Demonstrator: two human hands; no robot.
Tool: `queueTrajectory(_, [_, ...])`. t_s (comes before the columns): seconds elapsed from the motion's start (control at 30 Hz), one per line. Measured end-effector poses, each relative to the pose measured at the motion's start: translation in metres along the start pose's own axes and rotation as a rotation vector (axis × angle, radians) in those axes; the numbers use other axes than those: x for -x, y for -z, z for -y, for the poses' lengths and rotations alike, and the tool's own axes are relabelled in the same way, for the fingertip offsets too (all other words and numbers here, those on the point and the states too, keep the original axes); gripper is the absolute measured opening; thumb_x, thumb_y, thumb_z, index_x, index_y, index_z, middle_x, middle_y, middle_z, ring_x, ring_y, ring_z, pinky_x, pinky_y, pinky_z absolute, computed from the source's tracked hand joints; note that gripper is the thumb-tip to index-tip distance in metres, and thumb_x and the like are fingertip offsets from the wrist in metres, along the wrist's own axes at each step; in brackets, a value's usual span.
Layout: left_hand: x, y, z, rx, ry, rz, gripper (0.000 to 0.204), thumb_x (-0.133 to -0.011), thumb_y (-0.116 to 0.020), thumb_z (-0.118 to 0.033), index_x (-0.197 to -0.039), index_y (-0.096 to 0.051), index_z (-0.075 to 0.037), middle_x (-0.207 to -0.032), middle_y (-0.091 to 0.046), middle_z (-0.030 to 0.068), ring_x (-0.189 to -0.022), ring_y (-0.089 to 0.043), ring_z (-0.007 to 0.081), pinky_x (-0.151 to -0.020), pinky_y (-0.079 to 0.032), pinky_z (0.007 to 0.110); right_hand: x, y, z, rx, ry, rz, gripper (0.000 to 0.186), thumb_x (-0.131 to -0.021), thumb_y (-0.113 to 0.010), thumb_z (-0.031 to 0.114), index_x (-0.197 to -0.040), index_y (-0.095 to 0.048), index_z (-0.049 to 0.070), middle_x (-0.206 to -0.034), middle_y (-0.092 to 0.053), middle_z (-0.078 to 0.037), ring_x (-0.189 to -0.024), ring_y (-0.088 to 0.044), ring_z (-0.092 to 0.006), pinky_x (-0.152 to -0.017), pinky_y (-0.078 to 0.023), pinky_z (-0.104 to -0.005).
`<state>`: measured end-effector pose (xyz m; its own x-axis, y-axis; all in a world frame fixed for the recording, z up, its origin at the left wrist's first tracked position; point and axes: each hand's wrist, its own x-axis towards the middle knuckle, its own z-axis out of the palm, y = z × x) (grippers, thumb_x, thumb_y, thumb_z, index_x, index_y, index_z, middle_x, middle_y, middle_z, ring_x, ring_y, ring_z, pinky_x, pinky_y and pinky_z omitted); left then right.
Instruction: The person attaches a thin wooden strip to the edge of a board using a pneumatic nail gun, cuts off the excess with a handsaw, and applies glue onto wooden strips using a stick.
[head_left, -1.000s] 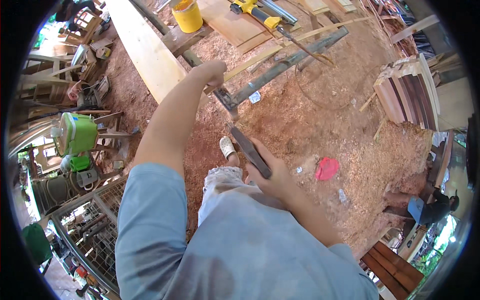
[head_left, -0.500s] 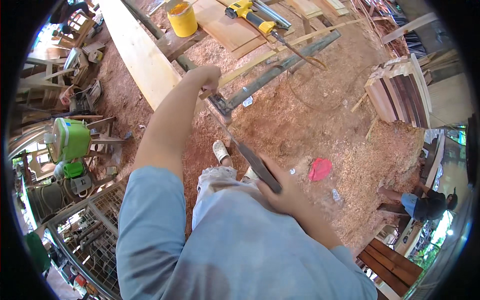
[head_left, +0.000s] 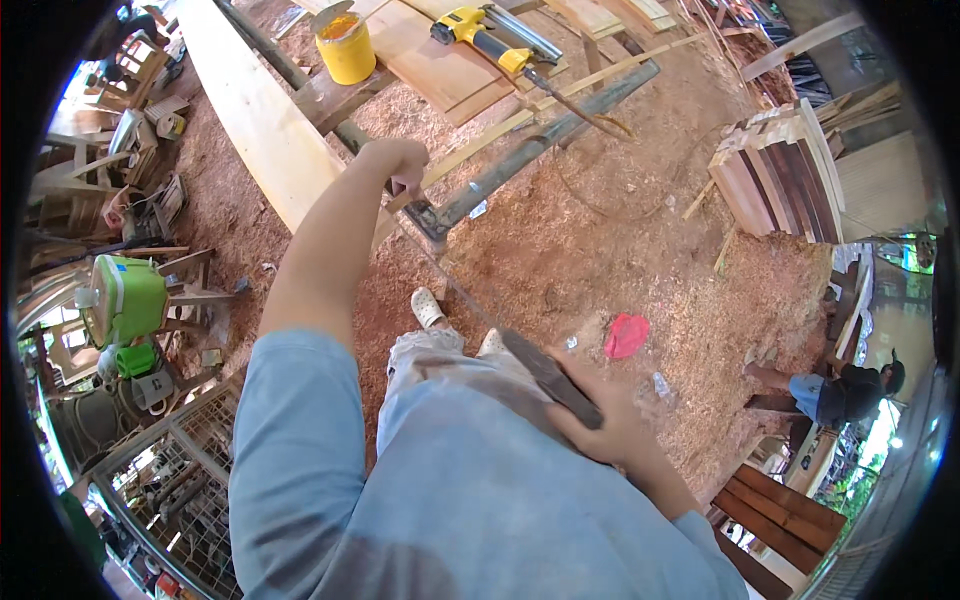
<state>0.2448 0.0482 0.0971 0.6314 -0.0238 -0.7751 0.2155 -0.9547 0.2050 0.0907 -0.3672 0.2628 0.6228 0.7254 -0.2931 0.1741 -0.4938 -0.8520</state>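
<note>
Brown-handled tool: near, centre; its thin blade points far left, toward the strip. Tip contact cannot be told.
Right hand: fingers closed around the tool's handle.
Left hand: fingers curled at the strip's near end; partly hidden, so whether they grip cannot be told.
Strip: pale wood, running from the left hand to far right, just beside the grey beam.
Board: pale, left of the strip.
Yellow tub: far, between board and panels.
Power tool: yellow and black, far, on the panels.
Red item: on the floor, right.
</note>
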Motion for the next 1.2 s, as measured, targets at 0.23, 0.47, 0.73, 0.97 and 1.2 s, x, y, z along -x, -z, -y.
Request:
queueTrajectory(0.23, [-0.028, 0.007, -0.015, -0.103, -0.029, -0.045, 0.045, -0.073, -0.083, -0.024, -0.110, -0.071, -0.001, -0.104, -0.074, 0.0151, -0.090, -0.072, 0.0321, -0.079, -0.057, 0.045, -0.069, -0.023, -0.005, -0.032, -0.224, 0.060, 0.063, -0.087, -0.067, 0.017, -0.146, -0.046, 0.009, -0.119, -0.067, -0.021, -0.108, -0.066, -0.0303, -0.095, -0.049, -0.0365])
queueTrajectory(0.47, [-0.027, -0.038, -0.001, 0.036, -0.061, -0.334, 0.037, -0.073, -0.071, -0.019, -0.106, -0.070, -0.003, -0.106, -0.071, 0.0204, -0.101, -0.068, 0.0349, -0.088, -0.054, 0.043, -0.010, 0.045, -0.036, 0.099, -0.276, 0.068, 0.059, -0.084, -0.075, 0.021, -0.138, -0.057, 0.006, -0.113, -0.071, -0.010, -0.098, -0.067, -0.0165, -0.087, -0.051, -0.0306])
queueTrajectory(0.73, [-0.068, -0.083, -0.057, 0.376, -0.017, -0.858, 0.027, -0.080, -0.064, -0.025, -0.097, -0.068, -0.004, -0.098, -0.068, 0.0238, -0.098, -0.066, 0.0395, -0.087, -0.052, 0.045, 0.109, 0.136, 0.000, 0.013, -0.675, -0.448, 0.045, -0.086, -0.070, 0.015, -0.128, -0.062, 0.000, -0.092, -0.069, -0.005, -0.075, -0.064, -0.0136, -0.068, -0.052, -0.0285])
queueTrajectory(0.97, [-0.085, -0.102, -0.068, 0.697, 0.021, -0.930, 0.023, -0.083, -0.060, -0.018, -0.094, -0.066, 0.000, -0.099, -0.068, 0.0236, -0.096, -0.065, 0.0410, -0.088, -0.050, 0.050, 0.084, 0.159, -0.019, 0.062, -0.460, -1.156, 0.038, -0.099, -0.060, 0.024, -0.126, -0.059, -0.002, -0.086, -0.066, -0.007, -0.062, -0.059, -0.0110, -0.051, -0.047, -0.0257])
queueTrajectory(1.2, [-0.046, -0.104, -0.074, 0.314, 0.138, -1.225, 0.036, -0.079, -0.061, -0.009, -0.113, -0.065, 0.003, -0.120, -0.061, 0.0247, -0.107, -0.060, 0.0419, -0.104, -0.039, 0.052, -0.007, 0.212, -0.035, -0.109, 0.003, -1.568, 0.033, -0.103, -0.053, 0.033, -0.105, -0.055, 0.000, -0.076, -0.058, -0.008, -0.058, -0.055, -0.0167, -0.052, -0.047, -0.0281])
